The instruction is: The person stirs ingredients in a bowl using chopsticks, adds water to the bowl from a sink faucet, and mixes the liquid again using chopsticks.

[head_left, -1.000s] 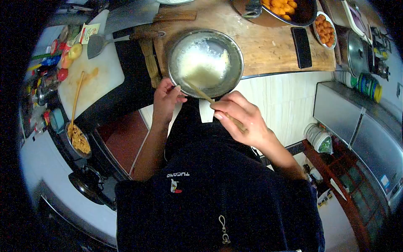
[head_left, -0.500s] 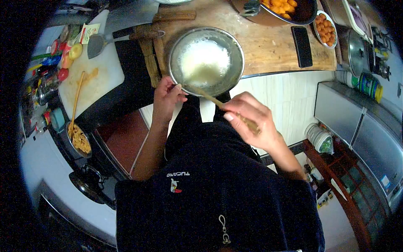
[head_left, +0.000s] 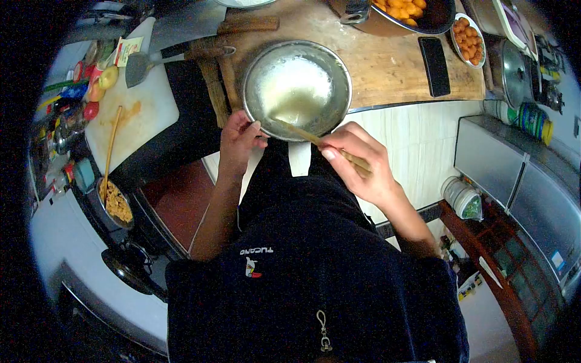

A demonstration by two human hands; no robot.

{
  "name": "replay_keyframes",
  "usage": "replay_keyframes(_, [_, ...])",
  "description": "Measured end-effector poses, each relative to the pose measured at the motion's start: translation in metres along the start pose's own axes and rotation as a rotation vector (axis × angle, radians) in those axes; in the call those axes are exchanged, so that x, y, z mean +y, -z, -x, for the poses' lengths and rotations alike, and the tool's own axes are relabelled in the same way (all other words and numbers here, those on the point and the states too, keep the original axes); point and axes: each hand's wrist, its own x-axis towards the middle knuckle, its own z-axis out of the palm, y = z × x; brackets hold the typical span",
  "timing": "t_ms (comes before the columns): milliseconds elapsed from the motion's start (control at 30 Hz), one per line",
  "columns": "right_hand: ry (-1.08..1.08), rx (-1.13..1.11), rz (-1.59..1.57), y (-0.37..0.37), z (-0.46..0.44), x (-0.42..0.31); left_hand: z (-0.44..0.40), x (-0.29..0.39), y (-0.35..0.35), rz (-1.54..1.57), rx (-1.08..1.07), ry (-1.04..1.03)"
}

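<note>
A round metal bowl [head_left: 342, 100] holds a pale, frothy liquid [head_left: 296, 85] and stands at the near edge of the wooden tabletop. My left hand [head_left: 239, 138] grips its near left rim, thumb on the outside toward me. Closed around a wooden utensil [head_left: 301, 132] is my right hand [head_left: 363, 158], to the right of the bowl's near side. The utensil slants over the rim and its far end dips into the liquid, so the shape of that end is hidden.
On the wooden table [head_left: 381, 66] lie a phone [head_left: 434, 66], a plate of round brown balls [head_left: 469, 41] and a pot of orange pieces [head_left: 402, 9]. To the left are a spatula [head_left: 142, 65], a white cutting board [head_left: 142, 115] and a pan of crumbly food [head_left: 118, 206].
My right hand has shifted slightly to the left and up, and the utensil with it has moved in the bowl. My left hand stays at the rim.
</note>
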Motion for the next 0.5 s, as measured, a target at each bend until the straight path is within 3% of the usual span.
replay_keyframes(200, [0.021, 0.107, 0.013, -0.015, -0.007, 0.017, 0.000, 0.000, -0.001, -0.028, -0.010, -0.009])
replay_keyframes(333, [-0.074, -0.028, -0.031, 0.012, 0.002, 0.010, 0.002, 0.004, -0.003, -0.040, 0.013, -0.001])
replay_keyframes(500, [-0.016, 0.077, -0.061, -0.004, -0.007, 0.022, 0.001, 0.001, -0.002, -0.025, 0.016, -0.015])
